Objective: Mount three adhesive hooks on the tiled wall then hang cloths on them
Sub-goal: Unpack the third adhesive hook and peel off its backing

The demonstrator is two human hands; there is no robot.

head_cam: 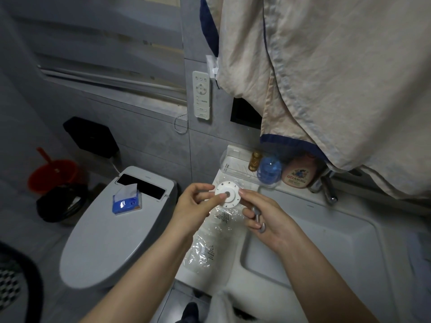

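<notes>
Your left hand (198, 201) and right hand (261, 213) pinch a white adhesive hook disc (227, 194) between them, above the sink's (303, 264) left edge.

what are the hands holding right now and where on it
Both hands hold one adhesive hook: the left hand pinches the white round backing disc at its left edge, the right hand grips its right edge and the metal hook part.

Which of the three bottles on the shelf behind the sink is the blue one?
The middle bottle: round and blue, it stands between the small amber bottle on its left and the wide pinkish bottle with a picture label on its right.
</notes>
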